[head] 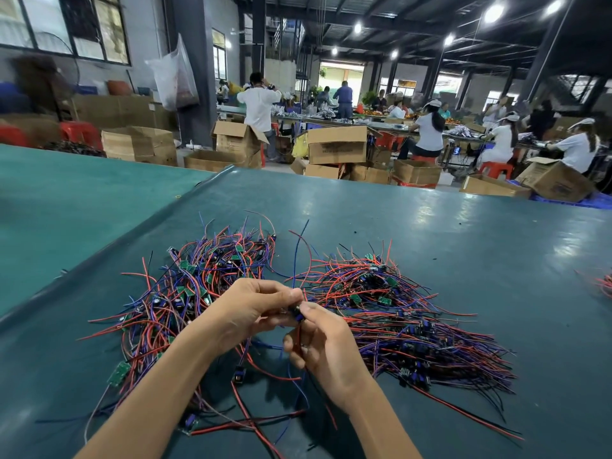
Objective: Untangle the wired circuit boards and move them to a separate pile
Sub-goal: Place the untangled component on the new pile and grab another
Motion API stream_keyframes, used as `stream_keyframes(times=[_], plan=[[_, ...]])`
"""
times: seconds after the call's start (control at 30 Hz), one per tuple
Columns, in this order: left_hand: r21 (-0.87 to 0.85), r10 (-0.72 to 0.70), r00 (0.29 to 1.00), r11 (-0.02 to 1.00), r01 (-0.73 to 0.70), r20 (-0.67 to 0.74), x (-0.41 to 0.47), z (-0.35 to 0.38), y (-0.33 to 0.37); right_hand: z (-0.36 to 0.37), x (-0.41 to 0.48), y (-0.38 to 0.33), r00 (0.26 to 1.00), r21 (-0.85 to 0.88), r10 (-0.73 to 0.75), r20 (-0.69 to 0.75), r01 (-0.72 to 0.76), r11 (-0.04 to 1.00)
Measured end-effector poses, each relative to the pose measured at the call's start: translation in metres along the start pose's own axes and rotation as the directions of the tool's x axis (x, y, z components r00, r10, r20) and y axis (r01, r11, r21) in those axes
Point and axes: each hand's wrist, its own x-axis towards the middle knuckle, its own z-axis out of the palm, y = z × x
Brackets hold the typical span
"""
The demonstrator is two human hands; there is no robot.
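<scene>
A tangled pile of small green circuit boards with red, blue and purple wires (205, 286) lies on the left of the dark green table (430, 233). A second, more combed pile (407, 319) lies to the right. Between the two piles my left hand (251, 309) and my right hand (321, 346) meet above the table and together pinch one small wired circuit board (297, 312), mostly hidden by my fingertips. Its red and blue wires hang down past my right palm.
Loose boards lie near the front left (119, 372) and front middle (239, 374). A few more wires show at the right edge (604, 283). Beyond the table's far edge stand cardboard boxes (336, 144) and several people working at benches.
</scene>
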Motion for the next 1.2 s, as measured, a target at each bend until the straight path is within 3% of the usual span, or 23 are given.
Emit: stream_keyframes(times=[0.23, 0.37, 0.47, 0.57, 0.73, 0.87, 0.97, 1.07, 1.13, 1.2], plan=[[0.076, 0.065, 0.99, 0.994, -0.075, 0.124, 0.0, 0.001, -0.001, -0.002, -0.001, 0.0, 0.993, -0.096, -0.101, -0.055, 0.095, 0.991], [0.201, 0.199, 0.978, 0.962, -0.184, -0.056, 0.004, 0.005, 0.0, -0.004, -0.001, 0.0, 0.987, -0.127, -0.138, -0.088, 0.126, 0.984], [0.252, 0.248, 0.965, 0.942, -0.219, -0.087, 0.006, 0.006, -0.003, -0.006, -0.001, 0.0, 0.984, -0.216, -0.161, -0.082, 0.14, 0.966], [0.247, 0.174, 0.984, 0.956, -0.16, -0.037, 0.003, 0.005, -0.006, -0.006, -0.002, -0.001, 0.986, -0.27, -0.154, -0.059, 0.133, 0.954], [0.096, 0.029, 0.998, 0.995, -0.035, 0.062, 0.003, 0.003, -0.007, -0.006, -0.003, -0.001, 0.987, -0.296, -0.158, -0.029, 0.143, 0.944], [0.18, 0.044, 0.995, 0.982, -0.059, 0.085, 0.003, 0.0, -0.003, -0.006, -0.003, 0.002, 0.96, -0.376, -0.271, -0.073, 0.225, 0.899], [0.255, 0.152, 0.987, 0.957, -0.135, -0.047, 0.01, 0.003, 0.002, -0.004, -0.002, 0.004, 0.924, -0.426, -0.355, -0.14, 0.267, 0.865], [0.185, 0.208, 0.953, 0.968, -0.169, -0.219, 0.02, 0.006, 0.007, 0.0, -0.001, 0.004, 0.921, -0.422, -0.36, -0.146, 0.271, 0.865], [0.131, 0.187, 0.941, 0.979, -0.155, -0.283, 0.026, 0.008, 0.01, 0.001, -0.002, 0.004, 0.921, -0.428, -0.363, -0.139, 0.274, 0.861], [-0.013, 0.069, 0.942, 0.997, -0.077, -0.329, 0.031, 0.007, 0.013, 0.0, -0.002, 0.004, 0.919, -0.429, -0.369, -0.14, 0.28, 0.859]])
